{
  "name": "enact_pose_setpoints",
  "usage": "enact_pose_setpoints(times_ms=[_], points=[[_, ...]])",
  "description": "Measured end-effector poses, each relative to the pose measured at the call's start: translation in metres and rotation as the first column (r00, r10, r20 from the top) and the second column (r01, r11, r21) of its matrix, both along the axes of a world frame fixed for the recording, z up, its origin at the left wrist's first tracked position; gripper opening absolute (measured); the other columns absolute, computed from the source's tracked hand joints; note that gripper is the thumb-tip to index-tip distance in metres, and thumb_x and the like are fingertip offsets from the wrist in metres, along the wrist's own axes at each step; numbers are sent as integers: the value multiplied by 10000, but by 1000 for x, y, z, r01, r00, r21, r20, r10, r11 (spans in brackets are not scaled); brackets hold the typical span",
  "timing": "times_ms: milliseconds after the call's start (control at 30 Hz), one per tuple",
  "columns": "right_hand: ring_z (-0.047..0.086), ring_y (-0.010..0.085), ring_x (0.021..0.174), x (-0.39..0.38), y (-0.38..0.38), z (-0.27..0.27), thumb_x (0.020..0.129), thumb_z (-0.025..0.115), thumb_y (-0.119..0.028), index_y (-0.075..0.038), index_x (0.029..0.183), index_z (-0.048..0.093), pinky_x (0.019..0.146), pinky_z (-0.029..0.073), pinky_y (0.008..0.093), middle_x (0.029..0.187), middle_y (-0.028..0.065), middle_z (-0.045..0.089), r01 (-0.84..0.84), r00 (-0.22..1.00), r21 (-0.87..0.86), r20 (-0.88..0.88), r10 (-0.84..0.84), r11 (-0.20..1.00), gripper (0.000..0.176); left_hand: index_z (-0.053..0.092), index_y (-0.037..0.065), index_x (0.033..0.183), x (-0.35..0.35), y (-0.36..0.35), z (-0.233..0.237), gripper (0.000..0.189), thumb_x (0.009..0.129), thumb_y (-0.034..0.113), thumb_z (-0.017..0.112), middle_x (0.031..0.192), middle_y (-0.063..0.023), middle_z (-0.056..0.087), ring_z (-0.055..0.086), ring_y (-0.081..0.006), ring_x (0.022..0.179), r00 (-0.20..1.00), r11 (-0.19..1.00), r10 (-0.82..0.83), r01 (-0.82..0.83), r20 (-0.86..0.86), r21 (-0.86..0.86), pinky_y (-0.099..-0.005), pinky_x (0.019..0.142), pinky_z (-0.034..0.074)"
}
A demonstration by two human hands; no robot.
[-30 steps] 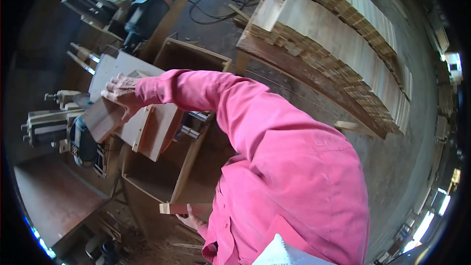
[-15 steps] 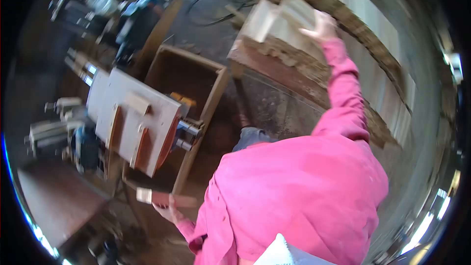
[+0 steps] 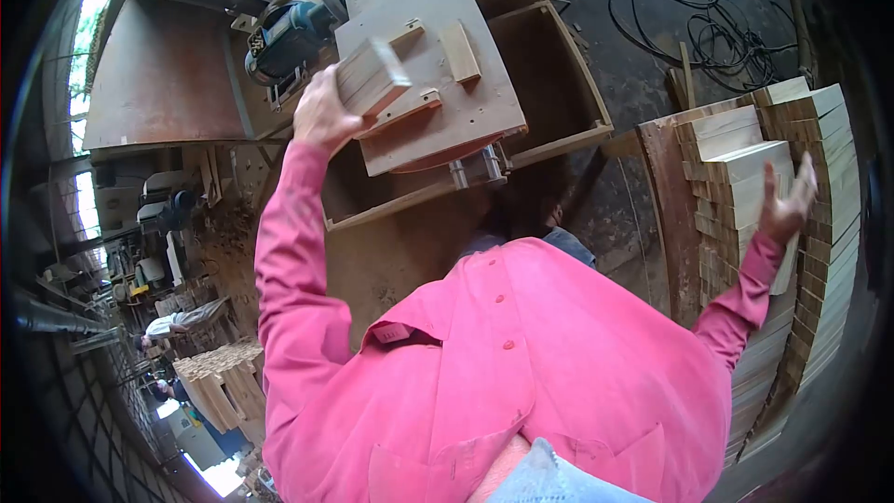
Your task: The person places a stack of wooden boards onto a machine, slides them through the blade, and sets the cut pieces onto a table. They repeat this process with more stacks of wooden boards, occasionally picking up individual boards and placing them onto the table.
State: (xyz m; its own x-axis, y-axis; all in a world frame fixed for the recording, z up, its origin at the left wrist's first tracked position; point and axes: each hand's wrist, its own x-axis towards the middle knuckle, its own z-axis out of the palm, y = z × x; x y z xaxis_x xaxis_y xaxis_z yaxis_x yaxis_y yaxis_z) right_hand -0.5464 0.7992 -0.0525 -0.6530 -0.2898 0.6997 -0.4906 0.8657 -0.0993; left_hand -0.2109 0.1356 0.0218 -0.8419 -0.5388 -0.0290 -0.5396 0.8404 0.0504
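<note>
My left hand grips a wooden block above the left part of a pale board on the machine. Under and beside the block, two wooden strips are fixed to the board, and a loose wooden piece lies to their right. My right hand, fingers spread, is over the stacked wooden pieces on the right and holds nothing.
An open wooden box frame surrounds the board's underside. Black cable lies coiled on the floor at the upper right. A blue power tool sits left of the board. Other people are at the far lower left, near a wood pile.
The view has swung toward the left. My left hand has brought the wooden block up over the board. My right hand has opened over the stack.
</note>
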Motion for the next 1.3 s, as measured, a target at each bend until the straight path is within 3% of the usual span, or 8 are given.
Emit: enact_pose_setpoints(times_ms=[200,400,533,600,667,733,1100,1300], points=[[653,377,1229,47,-224,-3,818,824,-612,49,1378,631,1063,503,475,1313,226,681,-563,804,-131,143,577,816,888,457,0,1479,-69,-55,-68,1165,557,531,929,1375,-222,581,565,-419,1299,952,985,-169,174,256,3,-471,1108,478],[545,379,1342,117,-431,5,773,774,-746,-3,1479,528,1157,385,518,1418,213,583,-826,505,-129,263,822,549,1054,425,66,1576,-33,-76,-80,1138,694,621,881,1450,-220,554,522,-410,1369,958,949,-283,288,-54,131,-463,1174,411],[495,383,1401,143,-565,-14,704,783,-788,-17,1523,485,1191,334,539,1480,211,530,-929,357,34,337,871,367,1163,481,13,1536,25,-114,-104,806,957,511,740,1486,-208,543,509,-343,1407,841,940,8,178,-541,291,-408,1191,382],[502,383,1391,154,-611,-29,697,787,-786,-16,1527,481,1183,341,533,1470,212,537,-946,318,86,452,833,314,1173,356,26,1616,53,-122,-133,895,1011,666,515,1630,-173,402,344,-287,1532,695,657,491,101,-526,747,-429,1258,254],[508,383,1382,164,-632,-35,689,790,-785,-15,1531,478,1176,347,528,1460,213,545,-954,297,140,560,774,265,1183,265,19,1663,64,-118,-152,963,1042,746,381,1700,-152,333,288,-248,1579,540,286,751,251,-379,925,-423,1288,207],[534,407,1313,170,-633,-36,668,828,-736,4,1525,473,1135,377,499,1402,218,569,-944,324,141,574,752,299,1186,254,6,1663,60,-101,-156,1003,1030,779,340,1694,-142,341,318,-243,1559,570,189,724,377,-388,907,-397,1282,225],[520,385,1362,158,-613,-50,674,854,-692,-1,1537,464,1187,341,531,1376,210,575,-954,288,92,548,785,286,1172,253,50,1675,44,-64,-155,870,1075,648,455,1669,-101,353,377,-219,1500,490,297,758,329,-431,896,-391,1252,292],[388,436,1504,187,-604,-37,684,807,-750,6,1564,428,1257,224,603,1546,267,465,-878,474,231,549,688,420,1220,229,63,1683,44,-65,-159,913,1063,720,362,1679,-113,346,386,-230,1500,494,263,769,335,-406,905,-399,1249,304]])
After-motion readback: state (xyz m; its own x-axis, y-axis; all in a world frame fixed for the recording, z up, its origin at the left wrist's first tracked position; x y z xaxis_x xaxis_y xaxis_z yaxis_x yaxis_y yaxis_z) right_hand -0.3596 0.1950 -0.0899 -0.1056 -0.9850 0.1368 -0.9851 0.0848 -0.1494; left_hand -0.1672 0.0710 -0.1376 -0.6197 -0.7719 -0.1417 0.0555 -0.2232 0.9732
